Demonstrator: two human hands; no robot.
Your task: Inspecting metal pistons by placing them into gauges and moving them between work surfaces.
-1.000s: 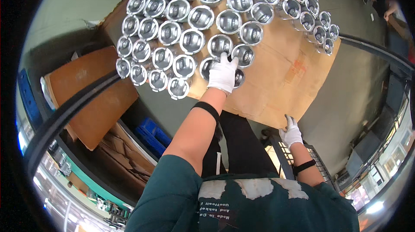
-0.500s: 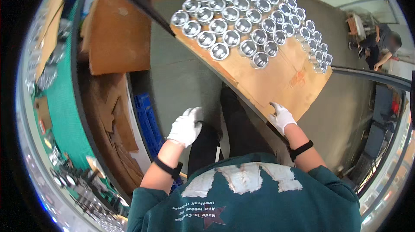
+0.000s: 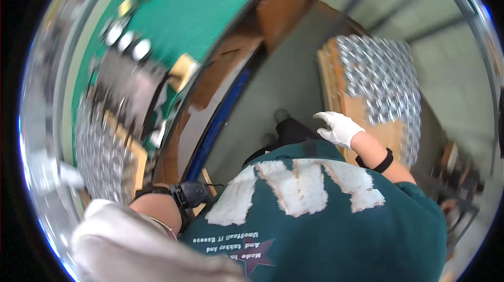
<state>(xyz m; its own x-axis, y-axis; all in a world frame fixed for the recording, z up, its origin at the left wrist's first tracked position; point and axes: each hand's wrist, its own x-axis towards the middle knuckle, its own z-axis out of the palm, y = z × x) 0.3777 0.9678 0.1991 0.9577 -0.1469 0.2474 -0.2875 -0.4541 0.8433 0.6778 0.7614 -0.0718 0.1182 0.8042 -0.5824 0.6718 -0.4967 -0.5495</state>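
Since the earlier frame, the metal cylinders point(image 3: 375, 74) are shifting rightward in view, standing on brown cardboard point(image 3: 356, 111). The right hand point(image 3: 338, 129), fingers spread, is hovering near its edge; the left hand point(image 3: 131, 242) is blurring, its grip indeterminable.

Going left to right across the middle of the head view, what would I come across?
Blurred silvery parts, a blue strip, grey floor, the white-gloved right hand, then, at the right, rows of metal cylinders.
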